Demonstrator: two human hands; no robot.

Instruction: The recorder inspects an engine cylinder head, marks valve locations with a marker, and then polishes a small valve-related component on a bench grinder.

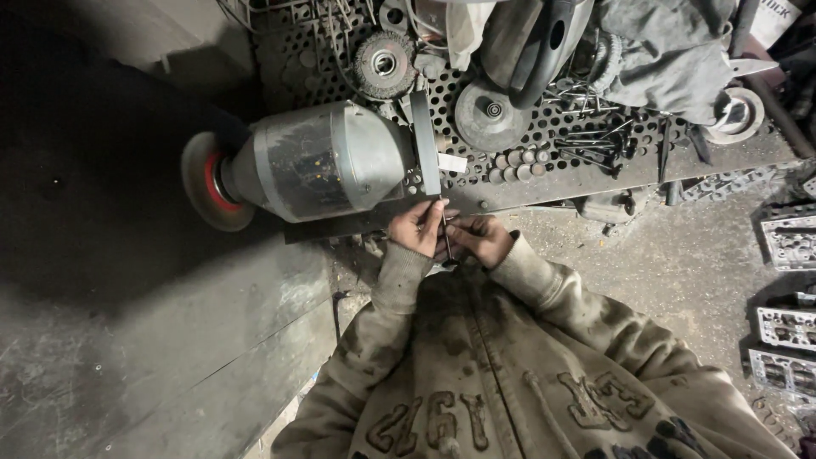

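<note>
Two hands, my left hand (pixel 414 228) and right hand (pixel 478 239), are pinched shut on a thin metal rod (pixel 444 231) whose tip meets the bench grinder's grey wheel (pixel 424 143) just above the grip, so I judge steady, light pressure serves best here.

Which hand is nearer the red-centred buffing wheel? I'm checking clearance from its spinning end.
Left. The left hand is closer to the buffing wheel, though clearly apart; the right hand sits farther away.

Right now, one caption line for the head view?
Both hands, left and right, hold a thin metal rod against the bench grinder's wheel.
</note>
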